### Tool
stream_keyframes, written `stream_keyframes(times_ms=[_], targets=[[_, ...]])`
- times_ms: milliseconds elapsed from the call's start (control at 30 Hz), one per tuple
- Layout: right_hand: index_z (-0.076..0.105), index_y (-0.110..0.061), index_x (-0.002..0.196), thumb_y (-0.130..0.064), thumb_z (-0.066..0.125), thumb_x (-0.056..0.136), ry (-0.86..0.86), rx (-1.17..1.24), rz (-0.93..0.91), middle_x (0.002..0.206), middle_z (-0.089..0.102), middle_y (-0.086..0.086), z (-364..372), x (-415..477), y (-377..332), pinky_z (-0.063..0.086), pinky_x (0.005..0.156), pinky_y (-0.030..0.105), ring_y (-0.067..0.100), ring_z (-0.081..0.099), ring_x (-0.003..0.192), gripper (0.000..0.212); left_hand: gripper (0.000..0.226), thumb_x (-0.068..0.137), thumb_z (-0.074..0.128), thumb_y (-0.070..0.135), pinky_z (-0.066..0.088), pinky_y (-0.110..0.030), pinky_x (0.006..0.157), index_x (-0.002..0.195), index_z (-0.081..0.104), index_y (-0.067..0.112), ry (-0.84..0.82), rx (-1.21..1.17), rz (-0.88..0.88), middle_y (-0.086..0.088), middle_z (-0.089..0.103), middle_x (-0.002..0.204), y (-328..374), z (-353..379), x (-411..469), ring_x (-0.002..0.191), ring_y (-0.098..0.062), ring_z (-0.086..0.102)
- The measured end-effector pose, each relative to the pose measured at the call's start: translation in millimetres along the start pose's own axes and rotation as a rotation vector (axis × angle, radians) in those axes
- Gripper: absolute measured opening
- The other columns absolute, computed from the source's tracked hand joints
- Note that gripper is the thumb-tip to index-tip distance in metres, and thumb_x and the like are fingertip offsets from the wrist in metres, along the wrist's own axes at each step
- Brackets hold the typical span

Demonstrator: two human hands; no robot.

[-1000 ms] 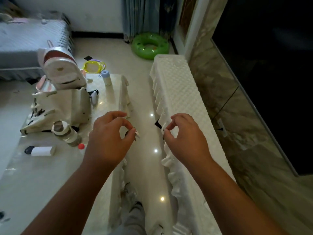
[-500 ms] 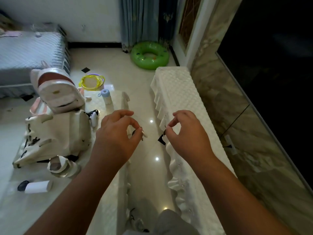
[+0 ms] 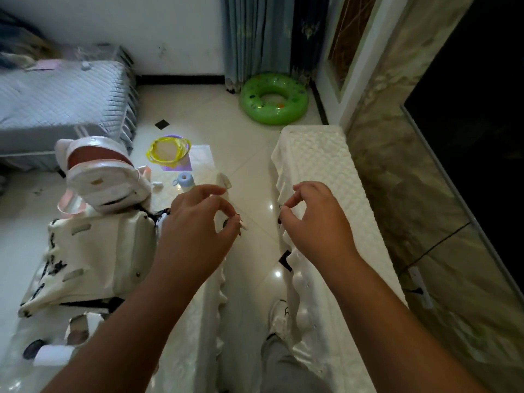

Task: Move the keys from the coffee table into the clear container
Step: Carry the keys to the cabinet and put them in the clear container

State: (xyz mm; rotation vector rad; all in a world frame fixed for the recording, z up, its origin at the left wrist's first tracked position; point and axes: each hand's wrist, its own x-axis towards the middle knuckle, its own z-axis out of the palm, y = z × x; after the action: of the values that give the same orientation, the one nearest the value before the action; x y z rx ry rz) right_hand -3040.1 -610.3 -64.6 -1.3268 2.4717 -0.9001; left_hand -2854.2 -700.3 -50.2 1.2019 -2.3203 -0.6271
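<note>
My left hand [image 3: 195, 236] hovers over the right edge of the glossy coffee table [image 3: 181, 336]. Its thumb and forefinger pinch a small dark and pale object [image 3: 239, 224] that looks like the keys; most of it is hidden by the fingers. My right hand [image 3: 317, 222] is held level with it over the edge of the white quilted cabinet cover [image 3: 314, 163]. Its fingers are curled with thumb and forefinger tips together, and I see nothing clearly between them. No clear container can be made out with certainty.
On the table stand a white tote bag [image 3: 93, 256], a white backpack [image 3: 99, 171], a blue-capped bottle [image 3: 185, 181] and a white roll [image 3: 52, 355]. A narrow tiled aisle [image 3: 249, 199] runs between table and cabinet. A green swim ring [image 3: 273, 99] and a yellow basket [image 3: 167, 150] lie on the floor ahead.
The view has advanced along the aisle, so the table items slid down and toward me. Both hands keep the same pinched pose, the left still holding the small object.
</note>
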Motion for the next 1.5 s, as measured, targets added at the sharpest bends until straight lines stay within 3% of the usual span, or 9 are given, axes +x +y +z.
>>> stream_keyframes(times_ms=[200,433,600,733,900,1100,1267,1500], targets=[[0.056,-0.030,0.081,-0.034,0.063,0.083,-0.039,0.046,-0.048,0.114,0.054,-0.016,0.3,110.4,18.2,0.050,0.081,0.032,0.007,0.053,0.103,0.009,0.008,0.077,0.072,0.034,0.030,-0.026,0.092,0.079,0.065,0.032,0.052,0.011,-0.022,0.015,0.058,0.120,10.1,24.9,102.3,0.115,-0.017,0.049],[0.057,-0.028,0.081,-0.033,0.063,0.083,-0.067,0.039,-0.052,0.112,0.054,-0.015,0.5,209.5,28.4,0.049,0.078,0.033,0.008,0.054,0.100,0.008,0.007,0.078,0.071,0.034,0.040,-0.038,0.090,0.080,0.065,0.032,0.059,0.008,-0.064,0.014,0.056,0.122,13.9,45.5,193.1,0.114,-0.017,0.047],[0.059,-0.026,0.083,-0.032,0.063,0.084,-0.080,0.032,-0.036,0.114,0.055,-0.014,10.9,268.4,35.9,0.048,0.078,0.031,0.008,0.052,0.104,0.008,0.006,0.077,0.070,0.035,0.036,-0.032,0.087,0.080,0.065,0.033,0.040,-0.028,-0.066,0.019,0.055,0.123,1.5,63.8,255.7,0.117,-0.014,0.043],[0.060,-0.024,0.083,-0.029,0.064,0.083,-0.073,0.012,-0.020,0.116,0.055,-0.011,24.1,314.8,36.7,0.046,0.081,0.031,0.011,0.052,0.106,0.006,0.004,0.078,0.069,0.034,0.040,-0.039,0.093,0.081,0.065,0.033,0.011,-0.050,-0.016,0.017,0.055,0.124,-14.1,76.0,308.7,0.116,-0.011,0.041],[0.059,-0.026,0.083,-0.032,0.065,0.083,-0.030,-0.069,0.066,0.115,0.056,-0.010,46.0,385.8,27.7,0.047,0.082,0.031,0.011,0.052,0.105,0.008,0.006,0.078,0.070,0.034,0.038,-0.032,0.088,0.080,0.065,0.034,-0.075,-0.034,0.054,0.016,0.056,0.123,-39.1,80.6,403.2,0.117,-0.015,0.046],[0.059,-0.026,0.084,-0.031,0.064,0.082,0.024,-0.097,0.140,0.115,0.056,-0.009,62.9,445.2,12.2,0.049,0.080,0.035,0.013,0.052,0.103,0.008,0.003,0.081,0.068,0.035,0.036,-0.035,0.093,0.083,0.065,0.034,-0.140,-0.043,0.108,0.016,0.054,0.125,-59.3,75.1,493.0,0.122,-0.014,0.040],[0.059,-0.025,0.084,-0.031,0.064,0.082,0.038,-0.089,0.174,0.115,0.056,-0.008,69.0,483.5,10.4,0.048,0.083,0.037,0.014,0.052,0.107,0.008,0.005,0.082,0.069,0.036,0.039,-0.043,0.095,0.083,0.064,0.035,-0.158,-0.047,0.150,0.016,0.054,0.126,-64.3,78.8,543.2,0.123,-0.015,0.041],[0.059,-0.026,0.080,-0.030,0.064,0.081,0.101,-0.061,0.236,0.114,0.056,-0.011,77.1,538.2,24.8,0.050,0.081,0.036,0.010,0.052,0.104,0.007,0.005,0.080,0.069,0.036,0.041,-0.040,0.090,0.083,0.065,0.034,-0.166,-0.059,0.160,0.018,0.054,0.123,-63.5,98.3,600.1,0.119,-0.014,0.041]])
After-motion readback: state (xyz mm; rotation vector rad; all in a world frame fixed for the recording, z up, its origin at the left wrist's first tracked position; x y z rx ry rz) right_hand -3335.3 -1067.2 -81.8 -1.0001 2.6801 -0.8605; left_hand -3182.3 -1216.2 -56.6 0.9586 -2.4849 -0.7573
